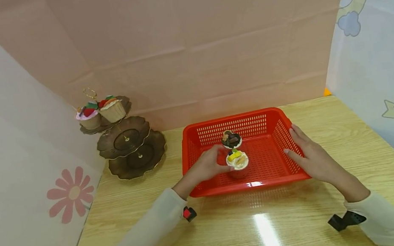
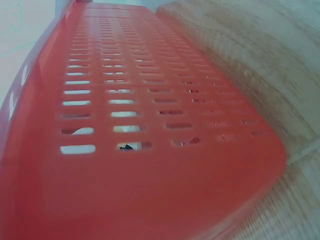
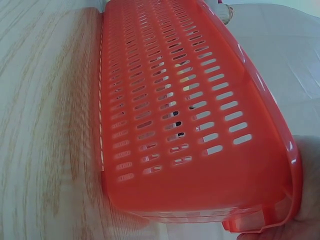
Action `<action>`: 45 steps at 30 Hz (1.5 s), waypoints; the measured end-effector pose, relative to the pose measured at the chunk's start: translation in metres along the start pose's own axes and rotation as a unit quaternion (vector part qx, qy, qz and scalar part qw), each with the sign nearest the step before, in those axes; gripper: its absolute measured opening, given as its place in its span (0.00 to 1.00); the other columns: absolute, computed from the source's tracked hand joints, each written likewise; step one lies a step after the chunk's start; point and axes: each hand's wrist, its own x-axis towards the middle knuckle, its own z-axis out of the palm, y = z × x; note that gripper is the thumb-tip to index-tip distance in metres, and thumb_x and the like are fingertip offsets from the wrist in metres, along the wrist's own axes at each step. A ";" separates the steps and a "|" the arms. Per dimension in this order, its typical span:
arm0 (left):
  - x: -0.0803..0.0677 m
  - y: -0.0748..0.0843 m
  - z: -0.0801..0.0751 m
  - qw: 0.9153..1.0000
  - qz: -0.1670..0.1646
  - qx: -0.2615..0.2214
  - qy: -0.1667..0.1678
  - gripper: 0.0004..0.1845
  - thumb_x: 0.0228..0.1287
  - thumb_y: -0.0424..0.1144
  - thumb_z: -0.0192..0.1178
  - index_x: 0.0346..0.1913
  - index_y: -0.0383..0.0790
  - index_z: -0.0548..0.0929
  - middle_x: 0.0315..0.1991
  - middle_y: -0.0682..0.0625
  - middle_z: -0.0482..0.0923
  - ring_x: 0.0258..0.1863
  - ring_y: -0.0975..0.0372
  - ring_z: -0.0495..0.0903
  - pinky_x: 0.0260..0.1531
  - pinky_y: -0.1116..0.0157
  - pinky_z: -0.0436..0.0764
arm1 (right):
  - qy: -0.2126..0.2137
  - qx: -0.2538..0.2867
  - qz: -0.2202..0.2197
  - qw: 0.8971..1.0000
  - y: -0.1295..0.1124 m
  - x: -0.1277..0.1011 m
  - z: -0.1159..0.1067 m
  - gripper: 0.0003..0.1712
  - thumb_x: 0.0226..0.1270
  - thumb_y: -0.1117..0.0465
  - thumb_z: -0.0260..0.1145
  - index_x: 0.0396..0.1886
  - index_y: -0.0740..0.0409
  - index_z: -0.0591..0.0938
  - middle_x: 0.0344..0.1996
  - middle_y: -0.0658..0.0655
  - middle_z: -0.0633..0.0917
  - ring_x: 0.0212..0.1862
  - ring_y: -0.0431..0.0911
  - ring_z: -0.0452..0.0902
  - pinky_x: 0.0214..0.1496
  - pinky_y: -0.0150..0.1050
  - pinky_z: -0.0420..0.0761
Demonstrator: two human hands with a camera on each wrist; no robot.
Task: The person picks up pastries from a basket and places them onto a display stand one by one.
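A red slotted basket [image 1: 199, 139] stands on the wooden table and holds two cupcakes. My left hand [image 1: 211, 164] reaches in over its left wall and grips the nearer cupcake [image 1: 237, 160], which has a white cup and yellow topping. Just behind it sits a dark-topped cupcake [image 1: 231, 139]. My right hand [image 1: 304, 152] lies with straight fingers along the basket's right rim and holds nothing. The left wrist view shows only the basket's outer wall [image 2: 150, 100]. In the right wrist view, the basket wall [image 3: 175, 100] fills the frame, with my palm [image 3: 306, 200] against its rim.
A dark three-tier stand [image 1: 127, 145] is at the back left, with a pink cupcake [image 1: 88, 116] and a cream cupcake [image 1: 112, 108] on its top tier. Cloth walls close in the left, back and right. Bare table [image 1: 260, 229] lies in front of the basket.
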 end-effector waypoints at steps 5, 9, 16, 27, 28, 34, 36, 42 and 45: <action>0.006 0.000 0.003 1.000 -0.022 0.000 -0.004 0.40 0.59 0.46 0.75 0.69 0.34 0.69 0.60 0.40 0.77 0.58 0.49 0.78 0.55 0.55 0.81 | 0.001 0.001 0.001 1.000 -0.001 0.000 0.000 0.45 0.81 0.50 0.54 0.80 0.71 0.44 0.80 0.68 0.41 0.76 0.74 0.43 0.69 0.74 0.51; 0.011 -0.005 0.010 0.999 -0.033 -0.005 -0.009 0.40 0.59 0.45 0.76 0.69 0.33 0.69 0.62 0.39 0.77 0.60 0.49 0.77 0.58 0.54 0.79 | 0.000 0.003 -0.001 1.000 -0.002 -0.001 0.000 0.44 0.81 0.52 0.55 0.80 0.71 0.44 0.80 0.68 0.41 0.76 0.74 0.43 0.69 0.74 0.51; 0.015 -0.006 0.016 0.999 -0.030 0.008 -0.011 0.36 0.60 0.46 0.75 0.66 0.33 0.72 0.61 0.40 0.78 0.60 0.51 0.78 0.60 0.56 0.78 | 0.000 0.004 -0.001 1.000 -0.001 0.000 0.000 0.45 0.81 0.51 0.55 0.80 0.70 0.44 0.80 0.68 0.40 0.76 0.74 0.43 0.69 0.74 0.51; 0.020 -0.007 0.020 1.000 -0.017 0.007 -0.023 0.38 0.56 0.46 0.78 0.66 0.36 0.72 0.61 0.44 0.79 0.57 0.56 0.78 0.61 0.59 0.76 | -0.003 -0.002 -0.001 1.000 -0.002 0.000 0.000 0.44 0.81 0.52 0.55 0.80 0.70 0.44 0.80 0.69 0.40 0.76 0.74 0.43 0.69 0.73 0.51; 0.020 -0.006 0.020 1.000 -0.017 0.008 -0.023 0.39 0.56 0.46 0.78 0.67 0.37 0.72 0.61 0.44 0.78 0.58 0.56 0.78 0.62 0.59 0.76 | -0.002 -0.002 -0.001 1.000 -0.003 0.000 0.000 0.44 0.81 0.52 0.55 0.80 0.70 0.44 0.80 0.69 0.40 0.76 0.74 0.43 0.69 0.73 0.51; 0.021 -0.005 0.022 1.000 -0.004 0.009 -0.023 0.40 0.57 0.43 0.77 0.71 0.41 0.69 0.65 0.46 0.77 0.62 0.56 0.77 0.64 0.58 0.74 | -0.005 -0.003 -0.001 1.000 -0.003 0.002 0.000 0.44 0.81 0.52 0.55 0.80 0.70 0.44 0.80 0.69 0.40 0.76 0.74 0.43 0.70 0.73 0.51; 0.022 -0.006 0.023 1.000 0.003 0.012 -0.024 0.41 0.58 0.42 0.77 0.72 0.42 0.68 0.66 0.46 0.76 0.63 0.56 0.77 0.64 0.59 0.75 | -0.005 -0.003 -0.002 1.000 -0.002 0.002 0.000 0.44 0.81 0.52 0.55 0.80 0.70 0.44 0.80 0.69 0.40 0.76 0.74 0.43 0.70 0.73 0.51; 0.025 -0.008 0.026 0.999 0.020 0.031 -0.024 0.47 0.58 0.45 0.77 0.76 0.46 0.62 0.67 0.44 0.75 0.62 0.54 0.78 0.62 0.57 0.76 | -0.001 0.002 -0.003 1.000 0.000 0.001 -0.001 0.44 0.81 0.52 0.55 0.80 0.70 0.44 0.80 0.69 0.40 0.75 0.75 0.43 0.69 0.73 0.51; 0.025 -0.008 0.026 0.999 0.017 0.034 -0.022 0.46 0.58 0.46 0.76 0.76 0.46 0.62 0.66 0.45 0.76 0.61 0.55 0.78 0.62 0.57 0.76 | -0.002 0.005 -0.006 1.000 0.001 0.001 0.001 0.44 0.81 0.52 0.55 0.80 0.70 0.44 0.80 0.69 0.40 0.76 0.75 0.43 0.70 0.73 0.50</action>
